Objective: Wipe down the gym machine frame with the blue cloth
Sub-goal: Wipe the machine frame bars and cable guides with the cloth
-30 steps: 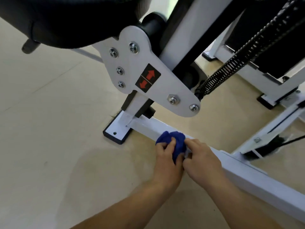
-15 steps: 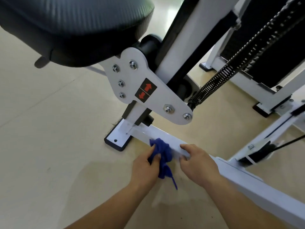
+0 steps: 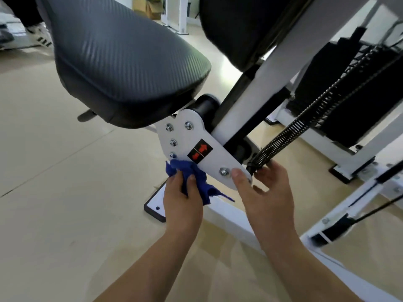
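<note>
Head view: I've got the left hand [image 3: 182, 203] clutching the blue cloth [image 3: 192, 177], pressed to the lower edge of the white bracket plate [image 3: 192, 144] under the seat [image 3: 122, 68]. The right hand [image 3: 268, 192] pinches the plate's tip, thumb in front, fingers behind beside the spring [image 3: 283, 138].
</note>
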{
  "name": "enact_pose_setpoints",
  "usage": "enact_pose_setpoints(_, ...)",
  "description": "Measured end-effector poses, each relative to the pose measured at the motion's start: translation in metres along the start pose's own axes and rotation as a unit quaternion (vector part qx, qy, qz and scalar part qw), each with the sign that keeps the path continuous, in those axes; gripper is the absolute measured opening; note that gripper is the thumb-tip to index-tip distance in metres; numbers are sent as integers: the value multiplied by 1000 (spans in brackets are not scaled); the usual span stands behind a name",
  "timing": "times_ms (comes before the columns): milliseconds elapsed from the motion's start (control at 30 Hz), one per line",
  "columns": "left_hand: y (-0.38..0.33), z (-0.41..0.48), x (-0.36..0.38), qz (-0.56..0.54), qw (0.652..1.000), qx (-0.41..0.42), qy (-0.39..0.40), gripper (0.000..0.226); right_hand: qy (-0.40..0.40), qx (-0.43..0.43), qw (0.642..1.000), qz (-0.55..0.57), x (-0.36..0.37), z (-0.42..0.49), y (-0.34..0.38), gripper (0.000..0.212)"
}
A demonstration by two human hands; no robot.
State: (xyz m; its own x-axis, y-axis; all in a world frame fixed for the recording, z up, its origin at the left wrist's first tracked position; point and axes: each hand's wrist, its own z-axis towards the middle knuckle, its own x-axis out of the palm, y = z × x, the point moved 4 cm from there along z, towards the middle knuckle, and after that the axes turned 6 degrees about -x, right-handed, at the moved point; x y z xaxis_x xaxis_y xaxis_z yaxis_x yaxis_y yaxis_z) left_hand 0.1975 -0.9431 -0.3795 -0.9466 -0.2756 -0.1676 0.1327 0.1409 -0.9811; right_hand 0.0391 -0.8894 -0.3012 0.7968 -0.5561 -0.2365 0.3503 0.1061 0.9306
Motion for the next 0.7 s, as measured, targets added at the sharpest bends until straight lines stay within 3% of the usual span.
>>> enact_pose_setpoints(200, 49, 36, -4, 71, 987, -147, -10, 25, 29, 10, 999, 38, 9, 14, -18, 41)
enact_pose_setpoints(267, 42, 35, -3, 65, 989, -137, -1, 26, 26, -21, 999, 8, 9, 15, -20, 36)
enact_pose_setpoints(433, 23, 21, -1, 64, 998, -17, -3, 35, 29, -55, 998, 6, 5, 17, -19, 38)
enact_pose_setpoints(500, 42, 31, -6, 104, 993, -59, 10, 31, 32, -64, 997, -1, 6, 17, -22, 40)
enact_pose_setpoints(600, 64, 43, -7, 104, 972, -200, 62, 24, 27, -87, 995, -27, 6, 16, -24, 46)
enact_pose_setpoints(700, 46, 41, 2, 70, 982, -174, 26, 24, 23, -107, 993, -50, 5, 18, -28, 49)
